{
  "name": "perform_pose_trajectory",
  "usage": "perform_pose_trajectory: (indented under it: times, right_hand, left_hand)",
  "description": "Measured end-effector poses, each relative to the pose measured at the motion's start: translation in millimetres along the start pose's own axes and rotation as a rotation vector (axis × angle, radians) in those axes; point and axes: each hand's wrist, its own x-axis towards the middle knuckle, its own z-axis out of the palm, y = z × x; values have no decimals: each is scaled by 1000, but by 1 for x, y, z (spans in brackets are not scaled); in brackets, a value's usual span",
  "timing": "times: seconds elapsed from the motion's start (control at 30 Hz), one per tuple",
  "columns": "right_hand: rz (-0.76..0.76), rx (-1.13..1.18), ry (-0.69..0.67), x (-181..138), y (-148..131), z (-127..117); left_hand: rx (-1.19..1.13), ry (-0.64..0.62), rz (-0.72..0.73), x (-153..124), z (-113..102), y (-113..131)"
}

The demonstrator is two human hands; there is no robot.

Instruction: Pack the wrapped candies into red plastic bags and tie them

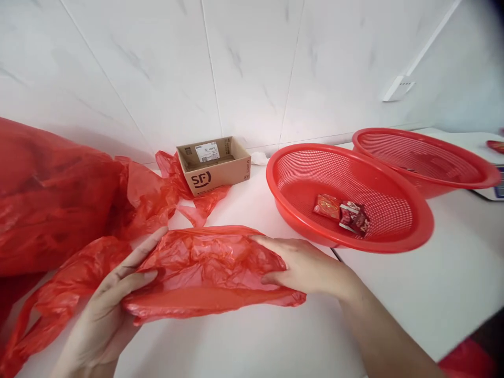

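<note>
A thin red plastic bag [212, 262] is stretched between my two hands above the white table, its mouth spread toward me. At its left end, my left hand [114, 294] grips the bag, with the thumb on the near side and fingers behind. My right hand [299, 265] holds the other end, its thumb and fingers parted around the film. Some fingertips are hidden by the plastic. Right of the bag, a red basket [287, 210] contains a few small red packets [340, 211].
A large red bag bundle [51, 194] fills the left side, with loose red film [147, 194] beside it. An open cardboard box [226, 176] stands near the wall. Behind the first basket is a second red basket [444, 181]. Part of a scale [490, 194] shows at far right.
</note>
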Motion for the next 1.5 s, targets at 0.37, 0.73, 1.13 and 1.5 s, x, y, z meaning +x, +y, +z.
perform_pose_trajectory:
  times: [0.37,0.73,1.13,1.5]
  right_hand:
    - [144,-261,743,-81,25,-33]
    - [140,-207,394,-44,22,-62]
    - [452,-393,-5,19,112,-125]
    - [323,-342,394,8,91,-137]
  left_hand:
    - [26,-230,-176,1,-5,-5]
    - [114,-441,-322,1,6,-27]
    - [8,-282,-170,9,16,-39]
    - [-6,-284,-165,9,14,-41]
